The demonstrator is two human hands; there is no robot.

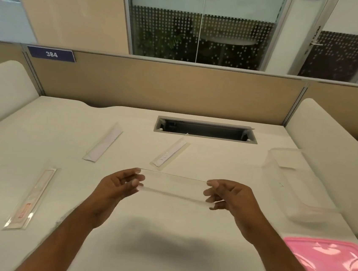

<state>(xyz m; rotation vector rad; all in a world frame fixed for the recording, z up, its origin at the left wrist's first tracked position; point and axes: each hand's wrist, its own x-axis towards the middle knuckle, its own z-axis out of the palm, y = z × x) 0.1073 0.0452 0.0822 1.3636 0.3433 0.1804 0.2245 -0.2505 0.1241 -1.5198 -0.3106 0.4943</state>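
A long clear plastic holder hangs above the white desk, level and crosswise in front of me. My left hand pinches its left end between thumb and fingers. Its right end is pinched by my right hand in the same way. The holder looks empty and casts a shadow on the desk below.
Three similar clear holders lie on the desk: one with a pink card at the left, one further back, one near the middle. A clear plastic box stands at the right, its pink lid near me. A cable slot opens at the back.
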